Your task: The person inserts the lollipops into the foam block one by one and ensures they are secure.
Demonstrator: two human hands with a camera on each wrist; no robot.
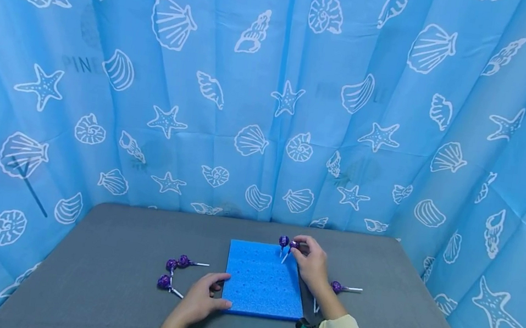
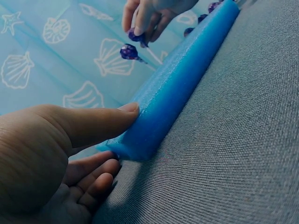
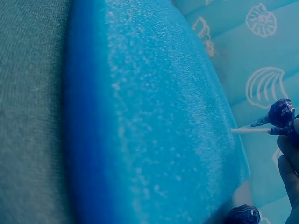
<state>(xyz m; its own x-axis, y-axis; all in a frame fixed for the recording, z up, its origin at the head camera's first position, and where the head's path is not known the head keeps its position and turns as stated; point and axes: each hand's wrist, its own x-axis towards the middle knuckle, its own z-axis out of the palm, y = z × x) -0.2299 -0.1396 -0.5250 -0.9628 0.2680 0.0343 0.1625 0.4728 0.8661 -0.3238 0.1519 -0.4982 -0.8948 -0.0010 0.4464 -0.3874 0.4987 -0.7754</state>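
My right hand [image 1: 313,265] pinches a purple-wrapped lollipop [image 1: 293,244] by its head, at the far right part of a blue foam block [image 1: 262,286]. Its white stick slants down, and the tip overlaps the foam's surface in the right wrist view. Just left of it, a second lollipop [image 1: 284,241] stands upright in the foam, near the back edge. My left hand [image 1: 199,298] rests at the block's near left corner. In the left wrist view its thumb [image 2: 105,122] lies straight against the foam, with the other fingers loosely bent beside the edge.
Several purple lollipops [image 1: 164,282] lie on the grey table [image 1: 125,301] left of the block. To the right lies another lollipop [image 1: 336,287], with more white sticks partly hidden by my right forearm. A blue seashell curtain [image 1: 231,99] hangs behind the table.
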